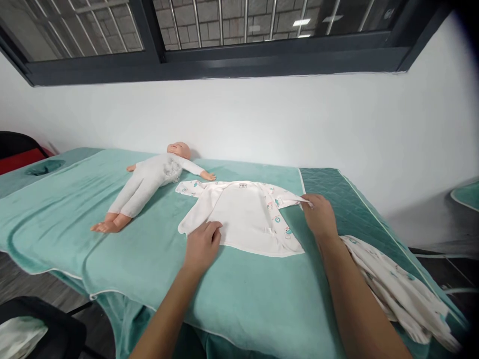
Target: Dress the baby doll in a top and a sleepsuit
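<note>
A white baby shirt (243, 214) with small printed figures on its sleeves lies spread out on the green sheet (149, 269). My right hand (320, 214) pinches the cuff of its right-side sleeve, which is drawn out sideways. At the lower left part of the shirt, my left hand (204, 244) rests on the cloth with curled fingers closed against it; the fingertips are partly hidden. A baby doll (153, 174) in a white suit lies on its back to the left, with one hand close to the shirt's left-side sleeve.
A crumpled printed white cloth (396, 284) lies by my right forearm. Behind the bed are a white wall (262, 124) and a dark window frame (262, 62). A black chair (41, 324) stands at the lower left, beside the bed's front edge.
</note>
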Demonstrator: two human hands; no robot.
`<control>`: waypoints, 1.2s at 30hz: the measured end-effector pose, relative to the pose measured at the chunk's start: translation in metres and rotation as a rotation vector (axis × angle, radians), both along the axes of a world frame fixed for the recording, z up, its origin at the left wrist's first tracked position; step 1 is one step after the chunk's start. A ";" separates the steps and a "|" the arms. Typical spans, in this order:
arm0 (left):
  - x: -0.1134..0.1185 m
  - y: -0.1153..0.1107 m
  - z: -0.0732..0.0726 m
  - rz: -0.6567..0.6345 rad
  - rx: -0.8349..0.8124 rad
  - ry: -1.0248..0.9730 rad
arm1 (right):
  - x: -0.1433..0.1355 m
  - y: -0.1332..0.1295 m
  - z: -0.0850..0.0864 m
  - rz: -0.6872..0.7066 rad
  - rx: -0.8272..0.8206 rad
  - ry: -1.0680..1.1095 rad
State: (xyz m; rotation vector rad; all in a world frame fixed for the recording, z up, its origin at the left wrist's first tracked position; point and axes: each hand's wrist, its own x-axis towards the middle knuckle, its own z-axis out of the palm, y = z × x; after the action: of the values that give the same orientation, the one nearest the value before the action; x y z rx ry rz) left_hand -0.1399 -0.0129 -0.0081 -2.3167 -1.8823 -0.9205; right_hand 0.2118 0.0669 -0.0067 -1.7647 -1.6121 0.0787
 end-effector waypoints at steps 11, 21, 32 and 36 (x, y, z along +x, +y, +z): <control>0.000 0.000 0.004 0.009 -0.091 -0.045 | 0.008 0.005 -0.010 -0.302 -0.105 0.159; -0.001 0.000 0.003 0.004 -0.088 -0.050 | 0.018 0.016 -0.015 -0.293 0.291 0.380; -0.001 -0.001 0.004 0.001 -0.073 -0.029 | -0.007 0.007 -0.014 0.021 0.140 0.028; 0.000 -0.001 0.004 0.019 -0.079 -0.022 | -0.012 0.009 -0.014 0.094 0.051 0.006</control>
State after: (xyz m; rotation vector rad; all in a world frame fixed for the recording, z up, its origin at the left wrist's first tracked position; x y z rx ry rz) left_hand -0.1399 -0.0141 -0.0039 -2.3375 -1.9808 -0.8896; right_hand 0.1997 0.0758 -0.0206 -1.6482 -1.6779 0.0866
